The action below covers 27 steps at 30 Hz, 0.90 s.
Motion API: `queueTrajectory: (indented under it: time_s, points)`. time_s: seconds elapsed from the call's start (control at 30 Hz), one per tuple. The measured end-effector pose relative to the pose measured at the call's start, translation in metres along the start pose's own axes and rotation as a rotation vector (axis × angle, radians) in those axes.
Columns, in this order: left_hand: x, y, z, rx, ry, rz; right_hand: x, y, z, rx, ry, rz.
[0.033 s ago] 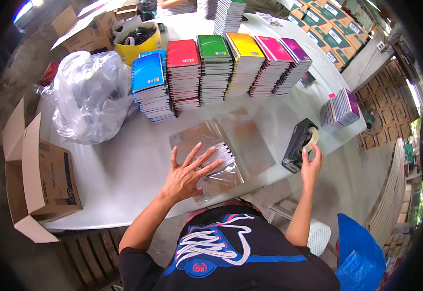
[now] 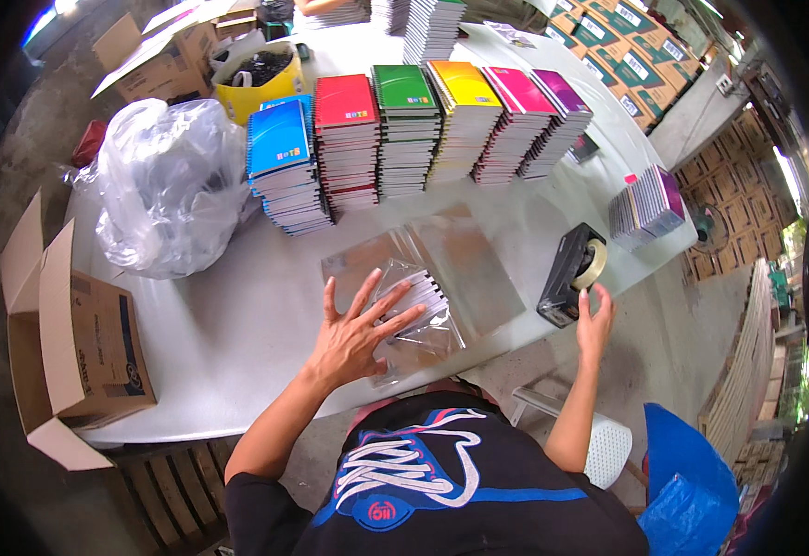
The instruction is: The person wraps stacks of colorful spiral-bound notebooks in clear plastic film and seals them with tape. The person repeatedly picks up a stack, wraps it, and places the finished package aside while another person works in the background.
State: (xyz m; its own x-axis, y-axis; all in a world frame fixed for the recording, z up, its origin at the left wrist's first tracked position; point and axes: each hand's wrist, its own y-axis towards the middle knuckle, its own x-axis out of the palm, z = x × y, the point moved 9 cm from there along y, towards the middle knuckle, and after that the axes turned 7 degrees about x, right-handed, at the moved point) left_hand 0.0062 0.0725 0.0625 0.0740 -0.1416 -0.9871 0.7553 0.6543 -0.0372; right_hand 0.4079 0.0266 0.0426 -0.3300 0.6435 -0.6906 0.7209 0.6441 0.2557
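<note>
My left hand (image 2: 353, 338) lies spread with its palm down on a clear plastic wrapper (image 2: 441, 338). Under the plastic and partly beneath the fingers is a small black-bound notebook (image 2: 420, 295) with white pages, its lower part hidden by my hand. A larger clear plastic sheet (image 2: 478, 269) lies flat beneath it. To the right, a black tape dispenser (image 2: 562, 287) holds a roll of clear tape (image 2: 592, 264). My right hand (image 2: 594, 329) is at the dispenser's near end with curled fingers, thumb and forefinger close together; what they hold is too small to make out.
Stacks of spiral notebooks, among them a blue stack (image 2: 279, 148) and a purple one (image 2: 562, 97), line the far side. A small bundle of notebooks (image 2: 645, 208) stands at right. At left are a bulging plastic bag (image 2: 172, 185) and an open carton (image 2: 98, 343).
My right hand has drawn slightly toward me, away from the tape roll. My left hand keeps its place on the wrapper.
</note>
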Motion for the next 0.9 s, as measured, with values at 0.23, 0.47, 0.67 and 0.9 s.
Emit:
queueTrajectory:
  time_s: [0.23, 0.47, 0.67, 0.9]
  points:
    - [-0.007, 0.002, 0.001, 0.038, 0.063, 0.02, 0.049, -0.016, 0.073, 0.79, 0.556, -0.42]
    - [-0.007, 0.002, 0.0, 0.023, 0.097, 0.041, 0.065, -0.03, 0.068, 0.858, 0.986, -0.4]
    - [-0.008, 0.002, 0.003, 0.029, 0.093, 0.05, 0.052, -0.047, 0.093, 0.581, 0.775, -0.302]
    - [-0.008, 0.0, 0.001, 0.031, 0.113, 0.007, 0.004, -0.064, -0.047, 0.15, 0.033, -0.229]
